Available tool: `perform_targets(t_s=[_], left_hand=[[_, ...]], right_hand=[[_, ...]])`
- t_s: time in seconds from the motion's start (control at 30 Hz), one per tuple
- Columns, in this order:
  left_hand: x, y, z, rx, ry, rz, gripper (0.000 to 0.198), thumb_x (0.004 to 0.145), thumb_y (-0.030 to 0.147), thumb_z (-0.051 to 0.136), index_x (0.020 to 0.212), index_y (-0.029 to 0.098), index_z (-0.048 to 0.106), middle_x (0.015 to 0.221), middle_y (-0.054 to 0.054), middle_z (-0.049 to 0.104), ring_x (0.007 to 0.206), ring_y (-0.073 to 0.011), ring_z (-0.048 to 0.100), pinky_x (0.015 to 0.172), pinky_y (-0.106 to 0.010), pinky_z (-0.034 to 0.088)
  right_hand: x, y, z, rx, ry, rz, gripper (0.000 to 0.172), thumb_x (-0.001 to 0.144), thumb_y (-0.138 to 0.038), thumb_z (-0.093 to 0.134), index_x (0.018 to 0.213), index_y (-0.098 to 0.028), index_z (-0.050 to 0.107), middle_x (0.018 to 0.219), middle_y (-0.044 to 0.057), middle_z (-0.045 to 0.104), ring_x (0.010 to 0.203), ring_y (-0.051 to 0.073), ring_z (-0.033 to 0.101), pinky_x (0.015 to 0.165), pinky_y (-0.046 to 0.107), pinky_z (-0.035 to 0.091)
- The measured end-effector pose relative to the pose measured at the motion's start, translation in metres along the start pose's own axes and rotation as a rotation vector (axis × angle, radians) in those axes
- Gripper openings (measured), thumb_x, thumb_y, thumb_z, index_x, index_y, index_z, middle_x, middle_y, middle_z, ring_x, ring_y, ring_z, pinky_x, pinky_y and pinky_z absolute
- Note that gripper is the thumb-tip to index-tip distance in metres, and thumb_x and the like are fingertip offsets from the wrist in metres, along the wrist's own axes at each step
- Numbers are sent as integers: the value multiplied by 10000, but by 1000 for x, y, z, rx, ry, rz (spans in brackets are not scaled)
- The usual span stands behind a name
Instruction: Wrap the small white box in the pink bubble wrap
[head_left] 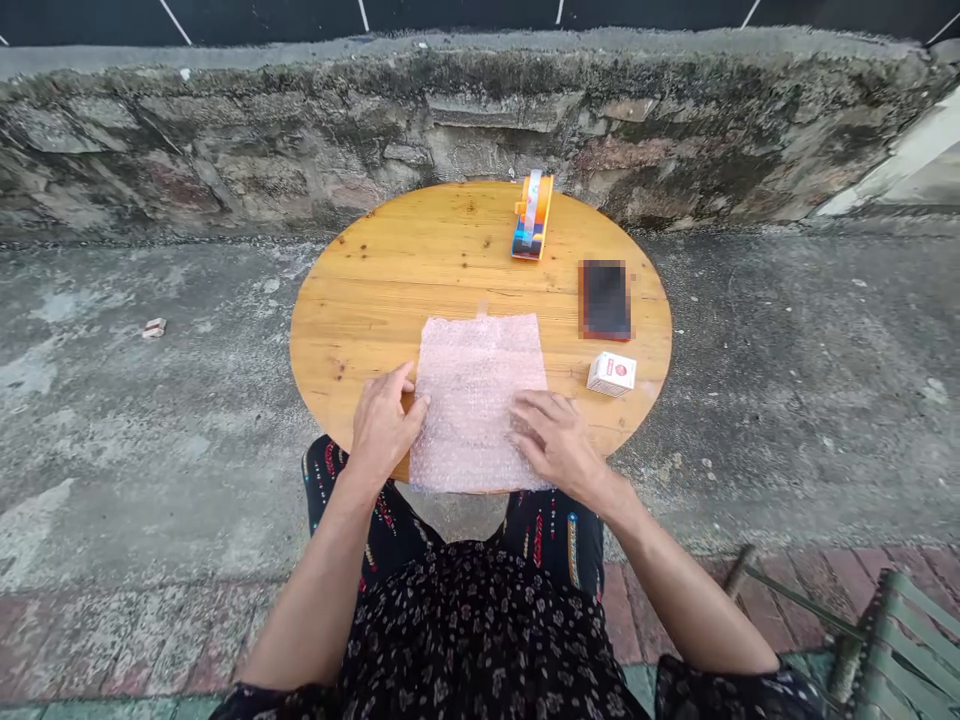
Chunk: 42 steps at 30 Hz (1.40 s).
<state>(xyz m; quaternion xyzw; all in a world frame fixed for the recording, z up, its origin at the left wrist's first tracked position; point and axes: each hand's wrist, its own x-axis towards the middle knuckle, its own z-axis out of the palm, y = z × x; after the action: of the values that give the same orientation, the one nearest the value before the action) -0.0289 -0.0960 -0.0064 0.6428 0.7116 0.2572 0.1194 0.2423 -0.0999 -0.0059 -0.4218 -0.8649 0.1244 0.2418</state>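
Note:
A pinkish sheet of bubble wrap [480, 400] lies flat on the round wooden table [360, 290], reaching its near edge. A short strip of clear tape sticks out at the sheet's far edge. My left hand [386, 415] rests at the left edge of the wrap, fingers apart, thumb touching it. On the right side of the sheet lies my right hand [555, 435], its fingers stretched over the wrap. Neither hand grips anything that I can see. Just right of my right hand stands a small white box [612, 373] with red print.
An orange and blue tape dispenser [532, 215] stands at the table's far side. A dark flat item [606, 300], blurred by pixels, lies at the right. Beyond the table runs a low stone wall [300, 150]. A chair [885, 640] is at the lower right.

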Motion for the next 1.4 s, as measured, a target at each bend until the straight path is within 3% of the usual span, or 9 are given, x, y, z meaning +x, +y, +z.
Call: perform_targets(t_s=[0.2,0.47,0.67,0.8,0.87,1.03,1.2,1.3,1.4], left_hand=[[12,16,9,38,-57,-64,484,839,230,520,1321,198,553,875,-53,699,828,-240,636,775,-345,471],[31,15,16,130,66,25,397,847,155,482,1218,174,621,928,-81,678,921,-256,612,873,-387,478],[19,21,21,89,189,194,308,902,236,502,1171,163,633,1130,-129,617,1093,-291,551,958,-441,467],[10,35,25,94,55,501,306,944,204,445,1194,185,620,1383,-110,522,1305,-283,452,1094,-456,387],[10,38,28,116,-39,578,315,947,247,476,1223,167,604,1427,-126,488,1361,-297,405,1126,-466,361],[12,29,35,154,-135,558,402,953,344,496,1294,140,562,1459,-156,460,1384,-319,383,1146,-496,337],[10,27,34,142,-134,532,421,958,337,475,1327,147,543,1465,-157,459,1391,-322,374,1142,-510,335],[10,27,31,142,-136,505,469,949,338,489,1380,152,501,1470,-148,458,1385,-317,381,1145,-500,335],[10,24,30,152,-136,504,475,944,348,507,1367,133,517,1475,-146,454,1390,-314,370,1156,-479,325]], right_hand=[[6,-4,13,-137,-41,32,276,908,-238,568,1166,-175,646,1342,111,601,1201,292,514,975,457,373],[13,-6,11,-173,-12,68,315,903,-300,605,1190,-177,639,1341,102,608,1195,286,528,947,440,374],[16,-3,11,-141,6,41,270,916,-275,581,1159,-176,649,1326,100,624,1197,272,547,979,440,362],[16,2,10,-142,-14,30,266,920,-265,573,1161,-184,650,1352,99,610,1211,273,547,981,444,371],[16,5,8,-147,-14,32,267,920,-254,571,1165,-184,650,1347,97,614,1215,270,550,989,445,376],[21,6,0,-152,3,44,269,923,-233,549,1167,-183,649,1304,91,641,1169,265,581,962,446,417],[57,-7,6,-201,-83,-30,429,905,-99,462,1317,-156,566,1430,98,541,1308,255,477,1069,441,380],[76,-8,16,-229,-177,-83,453,944,-142,430,1390,-114,500,1473,121,494,1367,262,418,1121,440,344],[77,4,19,-273,-222,-56,436,969,-247,452,1381,-121,516,1473,126,494,1364,293,422,1117,478,353]])
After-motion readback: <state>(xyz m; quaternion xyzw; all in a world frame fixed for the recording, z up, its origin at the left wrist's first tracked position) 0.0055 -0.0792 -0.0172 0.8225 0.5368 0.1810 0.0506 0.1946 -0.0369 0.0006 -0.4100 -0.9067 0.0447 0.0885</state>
